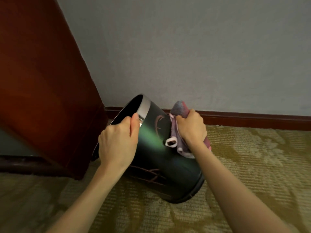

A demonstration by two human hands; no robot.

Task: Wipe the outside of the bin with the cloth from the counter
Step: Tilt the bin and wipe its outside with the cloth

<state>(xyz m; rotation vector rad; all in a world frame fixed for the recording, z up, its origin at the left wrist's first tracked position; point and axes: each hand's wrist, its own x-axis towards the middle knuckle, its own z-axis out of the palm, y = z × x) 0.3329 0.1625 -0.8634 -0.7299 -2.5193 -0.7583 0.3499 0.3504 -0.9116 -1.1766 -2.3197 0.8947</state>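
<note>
A dark glossy bin (161, 165) with a silver rim band and thin branch-like markings is tilted to the left on the carpet, its base at the lower right. My left hand (117, 140) grips the rim, thumb over the silver band. My right hand (191, 128) is closed around a bunched pink and grey cloth (179, 110) and presses it against the bin's upper right side. A white loop of the cloth hangs against the bin wall.
A reddish-brown wooden cabinet (42, 81) stands close on the left, nearly touching the bin's mouth. A pale wall (202, 47) with a dark red skirting board (252, 119) runs just behind the bin. Patterned olive carpet (252, 165) covers the floor.
</note>
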